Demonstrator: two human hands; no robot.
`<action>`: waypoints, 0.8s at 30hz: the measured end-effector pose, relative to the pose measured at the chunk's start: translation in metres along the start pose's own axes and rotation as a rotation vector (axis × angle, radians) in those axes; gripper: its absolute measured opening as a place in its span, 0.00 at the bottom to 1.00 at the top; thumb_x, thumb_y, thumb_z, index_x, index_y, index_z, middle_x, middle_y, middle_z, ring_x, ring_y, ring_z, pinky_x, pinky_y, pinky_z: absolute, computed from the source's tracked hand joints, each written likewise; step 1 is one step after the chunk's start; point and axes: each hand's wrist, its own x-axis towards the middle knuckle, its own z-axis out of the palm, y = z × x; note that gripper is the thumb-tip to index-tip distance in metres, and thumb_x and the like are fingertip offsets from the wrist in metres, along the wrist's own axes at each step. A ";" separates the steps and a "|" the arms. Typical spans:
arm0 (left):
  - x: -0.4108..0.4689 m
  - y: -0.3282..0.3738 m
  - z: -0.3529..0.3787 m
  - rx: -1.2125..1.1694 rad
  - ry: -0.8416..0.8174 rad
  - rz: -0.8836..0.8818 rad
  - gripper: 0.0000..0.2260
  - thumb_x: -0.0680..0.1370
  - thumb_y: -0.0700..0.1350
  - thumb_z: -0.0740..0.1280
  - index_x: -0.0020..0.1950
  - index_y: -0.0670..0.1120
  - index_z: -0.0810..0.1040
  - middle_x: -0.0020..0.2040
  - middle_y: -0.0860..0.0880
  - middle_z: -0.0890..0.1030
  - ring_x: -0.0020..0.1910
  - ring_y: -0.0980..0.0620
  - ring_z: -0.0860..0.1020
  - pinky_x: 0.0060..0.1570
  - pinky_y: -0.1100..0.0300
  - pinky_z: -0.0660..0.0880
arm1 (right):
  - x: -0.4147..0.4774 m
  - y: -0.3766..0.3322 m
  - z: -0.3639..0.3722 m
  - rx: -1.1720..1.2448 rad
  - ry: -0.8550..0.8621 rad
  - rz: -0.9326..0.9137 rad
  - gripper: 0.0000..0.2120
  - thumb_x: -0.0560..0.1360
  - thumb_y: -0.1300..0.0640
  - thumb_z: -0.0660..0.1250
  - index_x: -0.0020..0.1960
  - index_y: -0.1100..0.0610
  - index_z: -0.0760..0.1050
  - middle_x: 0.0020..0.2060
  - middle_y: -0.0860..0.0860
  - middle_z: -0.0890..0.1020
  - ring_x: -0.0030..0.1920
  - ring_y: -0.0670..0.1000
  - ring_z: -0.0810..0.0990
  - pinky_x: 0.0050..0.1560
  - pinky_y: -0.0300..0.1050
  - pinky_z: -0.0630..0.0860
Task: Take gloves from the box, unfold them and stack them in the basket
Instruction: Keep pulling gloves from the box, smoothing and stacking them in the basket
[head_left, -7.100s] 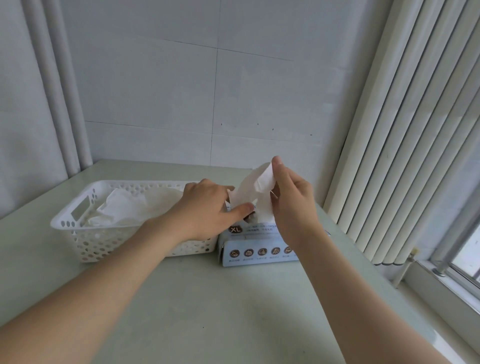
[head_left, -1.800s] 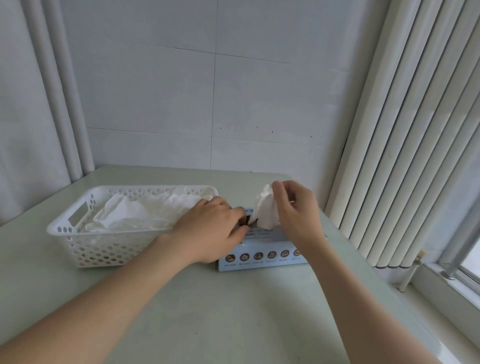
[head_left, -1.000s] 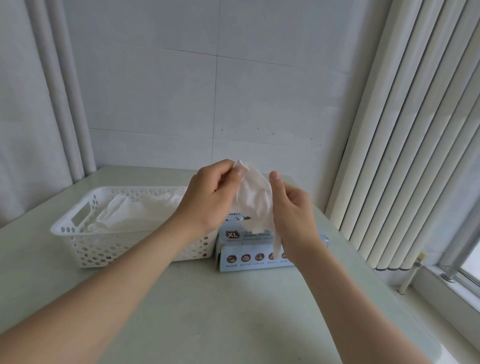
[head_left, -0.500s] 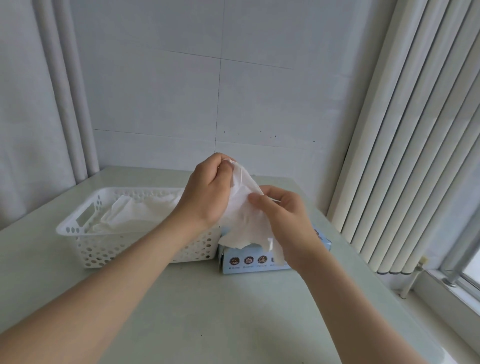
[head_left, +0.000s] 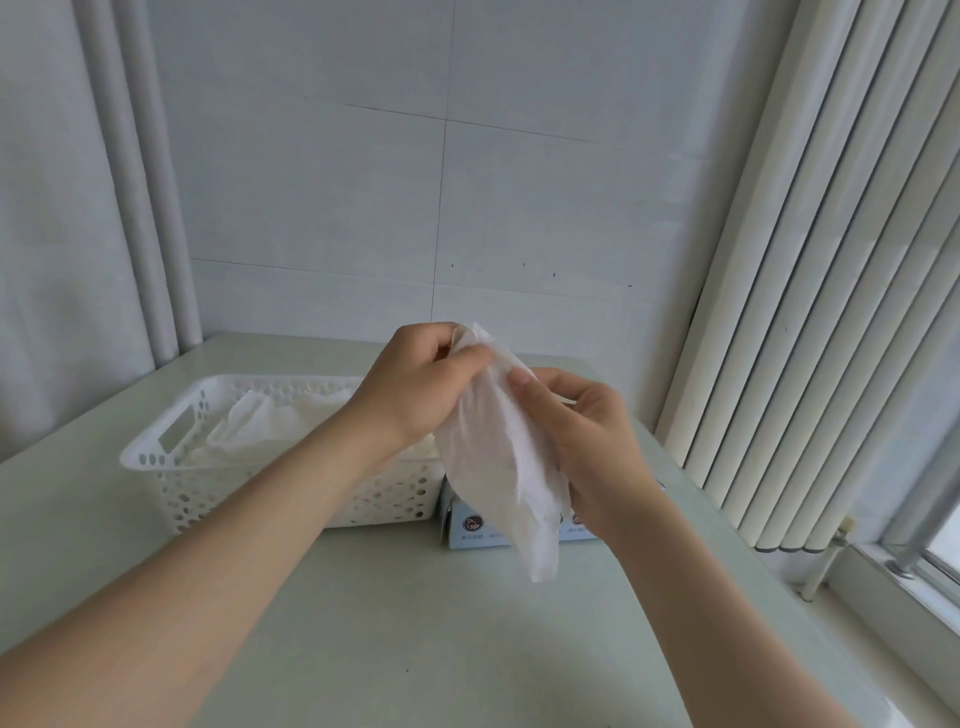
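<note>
Pale desk (head_left: 415, 649) below. On its left, white perforated basket (head_left: 156, 457) with loose gloves (head_left: 270, 421) heaped inside; just right of that, blue glove box (head_left: 470, 525), partly hidden. Held up over the box, one crumpled white glove (head_left: 493, 457) hanging down: left hand (head_left: 415, 384) fingers curled, pinching the top edge, right hand (head_left: 587, 447) pinching the side.

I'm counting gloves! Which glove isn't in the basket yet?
The glove hanging in the air, pinched by the left hand at its top and the right hand at its side. The other gloves lie inside the white basket.
</note>
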 end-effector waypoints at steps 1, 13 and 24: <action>0.003 -0.003 -0.002 0.035 0.038 -0.007 0.17 0.82 0.48 0.67 0.39 0.39 0.71 0.37 0.48 0.72 0.37 0.51 0.72 0.41 0.55 0.67 | 0.000 0.001 -0.001 -0.040 0.005 -0.001 0.11 0.81 0.51 0.72 0.54 0.59 0.86 0.45 0.63 0.88 0.42 0.59 0.86 0.46 0.56 0.81; 0.014 -0.010 -0.016 0.239 0.355 0.070 0.12 0.87 0.42 0.52 0.58 0.44 0.75 0.50 0.52 0.79 0.42 0.58 0.75 0.34 0.73 0.68 | 0.003 0.006 -0.002 -0.441 -0.001 -0.006 0.11 0.80 0.58 0.68 0.42 0.56 0.87 0.38 0.64 0.85 0.35 0.52 0.79 0.37 0.45 0.75; 0.010 0.001 -0.020 0.182 0.419 0.141 0.09 0.88 0.45 0.54 0.57 0.43 0.72 0.40 0.51 0.76 0.34 0.55 0.72 0.29 0.68 0.67 | 0.019 0.010 0.032 -0.226 0.379 -0.089 0.12 0.83 0.50 0.65 0.47 0.54 0.84 0.36 0.59 0.85 0.31 0.52 0.76 0.35 0.49 0.76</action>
